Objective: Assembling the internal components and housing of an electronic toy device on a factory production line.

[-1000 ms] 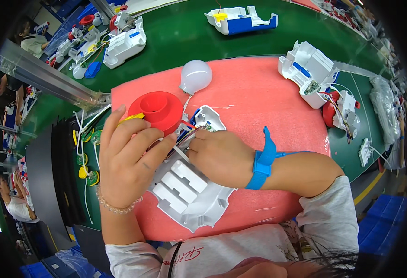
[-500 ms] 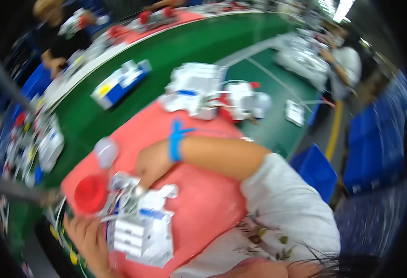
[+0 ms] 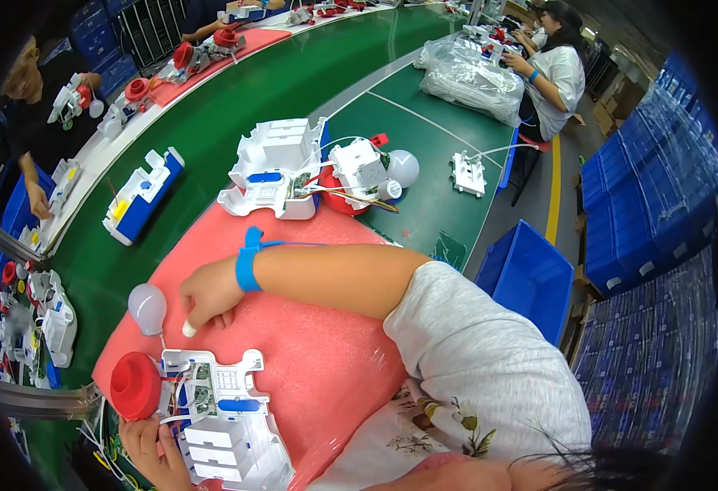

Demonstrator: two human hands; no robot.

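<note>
A white plastic housing (image 3: 240, 438) with a blue switch-like strip and an exposed green circuit board lies before me on a pink foam sheet (image 3: 318, 327). Wires run from it to a red cup-shaped part (image 3: 135, 385) at its left, and a white bulb-shaped part (image 3: 148, 309) lies beyond. My left hand (image 3: 153, 454) is closed on the housing's left edge, just below the red part. Above the foam, beside the bulb, my right hand (image 3: 211, 295) has curled fingers; one tip has a white covering. Whether anything is inside them is hidden. A blue wrist strap (image 3: 248, 266) circles this wrist.
Another wired white assembly (image 3: 273, 172) lies at the foam's far edge. A blue-and-white shell (image 3: 144, 196) rests on the green surface (image 3: 236, 114). Blue bins (image 3: 526, 282) stand at right. Co-workers sit at far left and far right; a metal post (image 3: 40, 401) crosses at left.
My right hand has lifted off the circuit board and moved left and farther away, toward the bulb. The housing appears lower in view, and my left hand stays at its edge.
</note>
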